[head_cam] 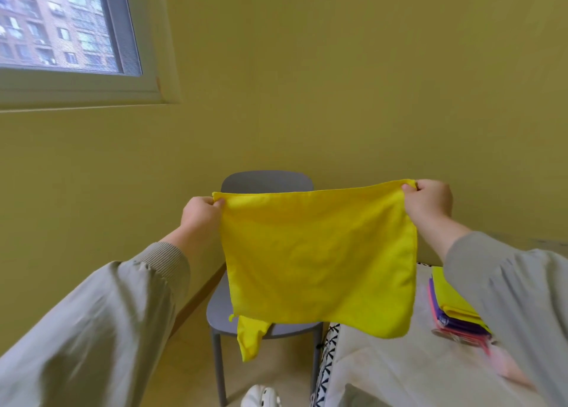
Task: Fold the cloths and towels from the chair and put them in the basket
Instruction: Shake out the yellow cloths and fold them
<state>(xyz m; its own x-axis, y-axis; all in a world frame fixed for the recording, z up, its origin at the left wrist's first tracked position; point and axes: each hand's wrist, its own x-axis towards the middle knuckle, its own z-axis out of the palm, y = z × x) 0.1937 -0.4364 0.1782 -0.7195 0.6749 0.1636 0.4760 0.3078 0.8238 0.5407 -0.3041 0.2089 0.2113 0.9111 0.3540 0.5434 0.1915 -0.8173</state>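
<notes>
L hand (201, 213) & R hand (430, 200) pinch yellow cloth (319, 253) corners over grey chair (264, 180) by yellow wall (338, 83), window (61, 22).

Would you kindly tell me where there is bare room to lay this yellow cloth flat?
The pale surface is bare between its patterned edge and the folded stack. The right is crowded by that stack; the chair seat is mostly hidden behind the yellow cloth.

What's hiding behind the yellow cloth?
A grey chair: its backrest top and seat front peek out. The yellow cloth covers the chair's middle, so anything lying there is hidden.
</notes>
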